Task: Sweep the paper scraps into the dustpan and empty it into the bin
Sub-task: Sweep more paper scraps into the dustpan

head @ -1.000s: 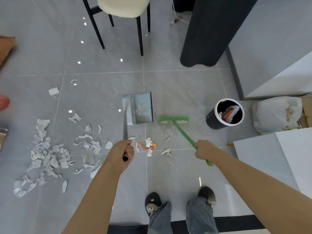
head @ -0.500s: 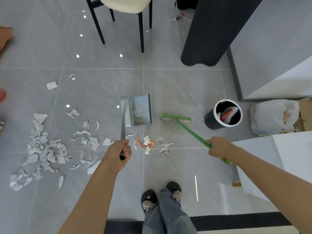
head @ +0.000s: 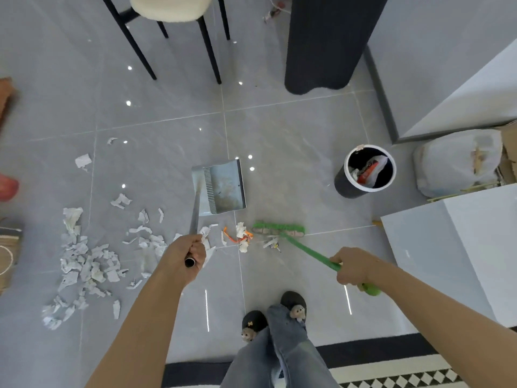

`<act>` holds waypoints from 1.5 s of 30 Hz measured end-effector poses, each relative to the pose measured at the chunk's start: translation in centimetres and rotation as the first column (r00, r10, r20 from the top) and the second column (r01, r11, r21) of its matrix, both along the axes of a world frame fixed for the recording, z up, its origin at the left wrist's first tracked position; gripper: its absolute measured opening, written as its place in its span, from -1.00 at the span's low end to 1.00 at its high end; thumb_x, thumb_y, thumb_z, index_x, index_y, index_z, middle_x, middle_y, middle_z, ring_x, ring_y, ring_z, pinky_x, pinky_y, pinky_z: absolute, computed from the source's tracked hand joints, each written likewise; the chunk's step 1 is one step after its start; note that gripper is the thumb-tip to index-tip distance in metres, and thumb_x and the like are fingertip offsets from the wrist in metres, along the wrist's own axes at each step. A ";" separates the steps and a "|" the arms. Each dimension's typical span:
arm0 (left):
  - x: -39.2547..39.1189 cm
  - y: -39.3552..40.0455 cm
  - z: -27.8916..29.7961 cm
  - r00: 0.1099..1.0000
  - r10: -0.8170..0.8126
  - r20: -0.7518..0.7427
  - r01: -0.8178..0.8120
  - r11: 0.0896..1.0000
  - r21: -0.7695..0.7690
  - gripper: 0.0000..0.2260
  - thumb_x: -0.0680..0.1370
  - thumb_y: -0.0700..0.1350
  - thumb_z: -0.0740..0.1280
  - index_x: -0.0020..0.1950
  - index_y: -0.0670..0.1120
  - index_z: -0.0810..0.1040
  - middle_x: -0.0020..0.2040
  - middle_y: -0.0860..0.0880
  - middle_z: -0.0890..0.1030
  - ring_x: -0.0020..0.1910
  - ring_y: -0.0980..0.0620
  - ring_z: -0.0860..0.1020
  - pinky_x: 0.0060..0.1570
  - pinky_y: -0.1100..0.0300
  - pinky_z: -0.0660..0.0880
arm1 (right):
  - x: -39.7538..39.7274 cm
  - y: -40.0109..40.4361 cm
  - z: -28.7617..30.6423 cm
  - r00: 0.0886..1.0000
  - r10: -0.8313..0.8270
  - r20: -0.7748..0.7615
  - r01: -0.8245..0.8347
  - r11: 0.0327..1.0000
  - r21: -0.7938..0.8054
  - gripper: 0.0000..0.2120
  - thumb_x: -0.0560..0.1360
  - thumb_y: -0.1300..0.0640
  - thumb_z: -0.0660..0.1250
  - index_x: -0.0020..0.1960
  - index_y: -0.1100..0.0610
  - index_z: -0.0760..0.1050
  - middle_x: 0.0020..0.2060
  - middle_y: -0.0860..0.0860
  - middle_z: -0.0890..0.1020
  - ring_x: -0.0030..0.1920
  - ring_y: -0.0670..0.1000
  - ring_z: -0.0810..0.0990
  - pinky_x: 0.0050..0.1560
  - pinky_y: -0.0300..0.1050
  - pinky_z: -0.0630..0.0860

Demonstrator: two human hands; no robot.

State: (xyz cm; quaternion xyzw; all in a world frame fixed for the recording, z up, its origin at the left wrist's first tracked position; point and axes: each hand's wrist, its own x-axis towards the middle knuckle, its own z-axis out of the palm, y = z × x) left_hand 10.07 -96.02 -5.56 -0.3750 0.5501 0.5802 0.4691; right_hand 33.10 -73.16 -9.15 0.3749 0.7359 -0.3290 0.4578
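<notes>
Head cam, looking straight down at a grey tiled floor. The left hand is wrapping its grip tight around the metal handle of the dustpan — fingers curled right round the pole, thumb on top. The pan itself is sitting flat on the tiles ahead, with some dusty residue showing inside it.

The right hand is gripping the green broom near the top of its stick, fingers closed around it. The broom head is lying on the floor just below and to the right of the dustpan, sitting right beside a small cluster of scraps — white crumpled bits plus something orange. That cluster is just short of the pan, not in it.

The big pile of paper scraps is lying well off to the left, with looser bits trailing toward the dustpan handle.

The bin is standing upright off to the right, well apart from the pan, white rim, dark body, some rubbish already in it. A pale plastic bag is slumping just beyond it. A chair is standing at the top, and two slippers with little fuzzy faces are poking out at the bottom.
</notes>
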 end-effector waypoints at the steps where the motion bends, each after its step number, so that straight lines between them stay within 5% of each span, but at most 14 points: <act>1: 0.0 0.4 0.1 1.000 -0.012 0.002 0.012 1.000 0.001 -0.71 0.63 -0.25 0.11 -0.29 -0.07 0.25 -0.65 0.08 0.25 -0.74 0.23 0.24 -0.75 0.47 0.20 | 0.6 0.2 0.8 1.000 -0.020 -0.005 0.020 1.000 -0.017 -0.57 0.45 0.27 0.24 0.33 0.19 0.41 -0.17 0.03 0.48 -0.35 -0.06 0.44 -0.44 -0.28 0.37; 4: 0.1 1.3 0.3 0.998 -0.065 -0.015 0.065 0.998 -0.011 -0.72 0.63 -0.26 0.10 -0.28 -0.07 0.24 -0.65 0.08 0.24 -0.74 0.23 0.23 -0.75 0.46 0.18 | 1.7 -0.4 2.1 0.999 -0.026 -0.024 0.026 1.000 -0.014 -0.57 0.47 0.25 0.24 0.34 0.19 0.39 -0.11 0.04 0.50 -0.32 -0.07 0.45 -0.35 -0.27 0.41; 7: 0.0 1.7 0.4 0.995 -0.096 -0.008 0.096 0.995 -0.007 -0.73 0.63 -0.25 0.10 -0.27 -0.08 0.26 -0.65 0.08 0.26 -0.74 0.23 0.23 -0.75 0.45 0.17 | 1.1 -1.6 1.5 0.998 -0.023 -0.057 0.025 0.999 0.042 -0.55 0.49 0.21 0.21 0.38 0.16 0.35 0.04 0.06 0.51 -0.05 0.02 0.55 -0.15 -0.21 0.47; 11: -0.8 1.3 0.8 0.989 -0.145 -0.010 0.145 0.989 0.003 -0.74 0.63 -0.24 0.11 -0.26 -0.09 0.29 -0.65 0.07 0.27 -0.74 0.23 0.24 -0.75 0.47 0.17 | 0.1 -4.2 -1.0 0.993 -0.102 -0.062 0.108 0.988 0.111 -0.57 0.49 0.20 0.18 0.36 0.14 0.35 -0.14 -0.02 0.43 -0.18 -0.03 0.46 -0.37 -0.28 0.32; 15: -1.9 -1.2 1.8 0.982 -0.191 -0.002 0.191 0.981 0.021 -0.73 0.62 -0.24 0.14 -0.28 -0.08 0.29 -0.64 0.08 0.25 -0.74 0.23 0.22 -0.75 0.46 0.17 | 0.2 -8.4 -2.5 0.973 -0.231 0.010 0.228 0.966 0.122 -0.55 0.49 0.20 0.17 0.38 0.13 0.34 -0.06 -0.01 0.45 -0.12 0.00 0.47 -0.38 -0.28 0.32; 19: -4.5 -5.1 2.8 0.974 -0.225 0.038 0.222 0.973 0.060 -0.74 0.63 -0.23 0.14 -0.27 -0.08 0.28 -0.64 0.07 0.24 -0.75 0.22 0.21 -0.77 0.44 0.16 | -0.4 -15.7 -3.3 0.946 -0.318 0.064 0.315 0.947 0.058 -0.48 0.48 0.17 0.25 0.43 0.13 0.30 0.18 0.05 0.47 0.00 0.01 0.48 -0.08 -0.24 0.46; 21: -5.7 -7.2 3.0 0.970 -0.239 0.052 0.234 0.969 0.078 -0.75 0.63 -0.23 0.13 -0.26 -0.08 0.28 -0.64 0.06 0.24 -0.75 0.22 0.21 -0.77 0.44 0.16 | -1.3 -18.4 -3.0 0.939 -0.339 0.061 0.336 0.940 0.059 -0.51 0.46 0.14 0.27 0.39 0.14 0.36 0.10 0.04 0.49 -0.04 0.01 0.47 -0.05 -0.21 0.49; 24: -7.7 -10.2 3.0 0.963 -0.260 0.069 0.250 0.961 0.118 -0.75 0.63 -0.24 0.12 -0.25 -0.07 0.26 -0.64 0.06 0.25 -0.75 0.22 0.22 -0.76 0.45 0.17 | -3.2 -20.8 -0.7 0.907 -0.420 0.026 0.418 0.906 0.059 -0.50 0.45 0.23 0.27 0.39 0.14 0.38 -0.09 0.01 0.49 -0.21 -0.03 0.50 -0.28 -0.28 0.47; 29: -10.1 -13.6 3.0 0.966 -0.247 0.074 0.232 0.959 0.165 -0.77 0.62 -0.25 0.11 -0.23 -0.07 0.26 -0.63 0.07 0.25 -0.74 0.22 0.22 -0.77 0.44 0.18 | -6.4 -23.7 2.5 0.983 -0.182 -0.035 0.185 0.964 0.191 -0.54 0.50 0.23 0.17 0.40 0.12 0.35 0.18 0.04 0.52 -0.02 0.00 0.50 -0.14 -0.26 0.42; 34: -11.6 -15.0 2.6 0.965 -0.252 0.070 0.239 0.958 0.157 -0.77 0.62 -0.22 0.12 -0.23 -0.06 0.28 -0.63 0.04 0.24 -0.74 0.22 0.22 -0.77 0.44 0.18 | -11.3 -24.2 -0.1 0.998 -0.050 -0.027 0.055 0.971 0.235 -0.58 0.49 0.23 0.18 0.34 0.11 0.40 -0.05 0.00 0.48 -0.12 0.00 0.45 -0.38 -0.29 0.29; 39: -12.6 -16.7 3.0 0.967 -0.246 0.061 0.233 0.959 0.162 -0.77 0.62 -0.22 0.13 -0.24 -0.08 0.27 -0.61 0.07 0.24 -0.74 0.21 0.21 -0.77 0.43 0.17 | -11.9 -24.6 -2.2 0.994 0.074 0.077 -0.091 0.964 0.250 -0.63 0.50 0.24 0.18 0.30 0.12 0.42 -0.23 -0.06 0.40 -0.14 0.01 0.45 -0.36 -0.25 0.34; 42: -12.1 -18.6 3.4 0.962 -0.258 0.096 0.242 0.959 0.147 -0.76 0.63 -0.20 0.14 -0.25 -0.07 0.27 -0.61 0.07 0.24 -0.74 0.21 0.21 -0.77 0.44 0.16 | -10.0 -23.8 -1.3 0.993 0.073 0.092 -0.093 0.966 0.242 -0.64 0.50 0.24 0.17 0.28 0.11 0.44 -0.14 -0.05 0.44 -0.13 0.00 0.45 -0.42 -0.29 0.28; 45: -11.3 -19.3 4.0 0.967 -0.215 0.139 0.192 0.967 0.166 -0.76 0.63 -0.19 0.14 -0.25 -0.07 0.28 -0.61 0.06 0.25 -0.74 0.21 0.22 -0.78 0.44 0.16 | -7.7 -22.8 -0.3 0.993 0.090 0.074 -0.106 0.957 0.268 -0.61 0.51 0.24 0.16 0.32 0.09 0.42 -0.10 -0.05 0.44 -0.12 -0.03 0.46 -0.27 -0.26 0.41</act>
